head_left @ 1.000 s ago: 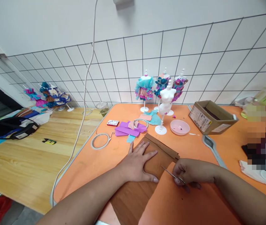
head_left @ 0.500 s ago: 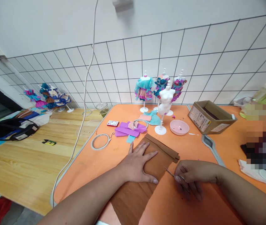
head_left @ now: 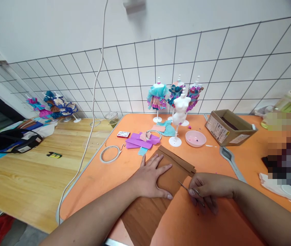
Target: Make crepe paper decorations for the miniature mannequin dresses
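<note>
Flat on a sheet of brown paper (head_left: 172, 177) lies my left hand (head_left: 151, 176), its fingers spread. The paper has a folded strip along its far edge and runs toward the table's near edge, partly under my left forearm. My right hand (head_left: 204, 191) is closed around small metal scissors (head_left: 183, 186). Their tips point left, over the paper's right edge. The handles are partly hidden by my fingers. Beyond the paper stands a bare white mini dress form (head_left: 181, 109).
Behind are mini dress forms in paper dresses (head_left: 157, 97). A pink bowl (head_left: 196, 138) and a cardboard box (head_left: 227, 128) stand right. Purple paper (head_left: 137, 140), a tape roll (head_left: 110, 154) and a small red-and-white box (head_left: 123, 134) lie left. A white cable (head_left: 93, 95) hangs beside the table.
My right hand and the scissors have shifted slightly left and away from me along the paper's edge. My left hand stays pressed in place.
</note>
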Motion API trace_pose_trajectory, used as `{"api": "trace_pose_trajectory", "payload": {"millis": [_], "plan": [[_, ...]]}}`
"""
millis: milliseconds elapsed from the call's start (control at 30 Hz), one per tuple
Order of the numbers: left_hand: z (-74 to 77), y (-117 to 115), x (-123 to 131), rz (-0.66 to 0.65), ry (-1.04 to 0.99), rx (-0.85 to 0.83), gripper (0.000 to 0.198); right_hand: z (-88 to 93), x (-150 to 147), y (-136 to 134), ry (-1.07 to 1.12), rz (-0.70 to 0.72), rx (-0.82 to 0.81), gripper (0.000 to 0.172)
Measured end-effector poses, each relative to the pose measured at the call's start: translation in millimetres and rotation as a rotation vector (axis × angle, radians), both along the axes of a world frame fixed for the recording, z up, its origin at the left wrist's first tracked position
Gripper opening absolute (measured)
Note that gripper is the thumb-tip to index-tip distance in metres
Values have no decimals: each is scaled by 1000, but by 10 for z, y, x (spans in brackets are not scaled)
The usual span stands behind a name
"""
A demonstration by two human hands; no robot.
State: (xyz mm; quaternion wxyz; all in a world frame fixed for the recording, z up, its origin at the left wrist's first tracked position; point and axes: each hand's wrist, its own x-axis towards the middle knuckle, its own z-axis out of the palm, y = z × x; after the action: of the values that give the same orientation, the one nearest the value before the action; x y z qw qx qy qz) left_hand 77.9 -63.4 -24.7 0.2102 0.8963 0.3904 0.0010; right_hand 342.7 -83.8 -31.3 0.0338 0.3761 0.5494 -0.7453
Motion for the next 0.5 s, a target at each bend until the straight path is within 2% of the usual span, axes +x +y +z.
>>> {"api": "trace_pose_trajectory", "payload": {"millis": [233, 500], "plan": [[-25, 6, -7, 8, -12, 9, 104, -3, 1, -3, -5, 2, 6, 52], [-7, 0, -2, 7, 0, 5, 103, -40, 37, -6, -42, 37, 83, 40]]}}
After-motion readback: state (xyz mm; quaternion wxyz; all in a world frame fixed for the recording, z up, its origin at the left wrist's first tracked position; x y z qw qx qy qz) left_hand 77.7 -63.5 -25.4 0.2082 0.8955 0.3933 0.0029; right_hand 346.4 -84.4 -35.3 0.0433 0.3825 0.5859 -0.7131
